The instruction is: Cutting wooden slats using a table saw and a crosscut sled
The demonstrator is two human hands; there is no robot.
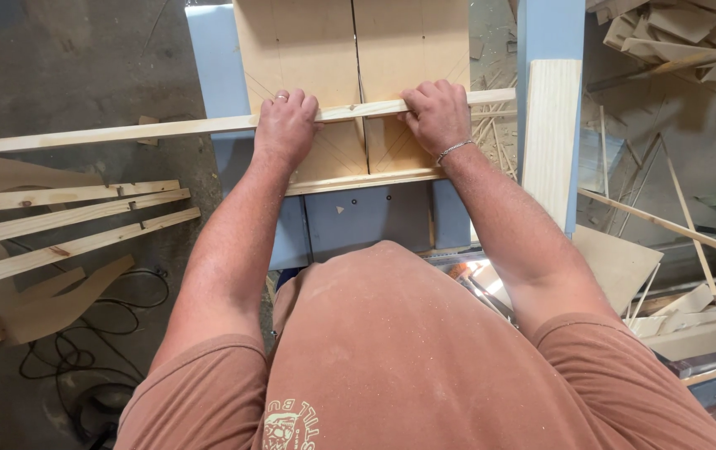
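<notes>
A long, thin strip of pale wood (166, 128) lies crosswise over a flat tan fibreboard sled (308, 50) with a dark saw slot running down its middle, and both hands press on it. The left hand (285, 125) lies palm down, fingers curled over the strip's far edge, left of the slot; the right hand (435, 112) grips it the same way just right of the slot. The strip runs well out past the left hand and ends near an upright pale pine board (551, 133). The sled rests on a light blue table (358, 221). Lower left, several cut pale wood slats (66, 221) lie side by side above a black cable (83, 350) on the floor.
</notes>
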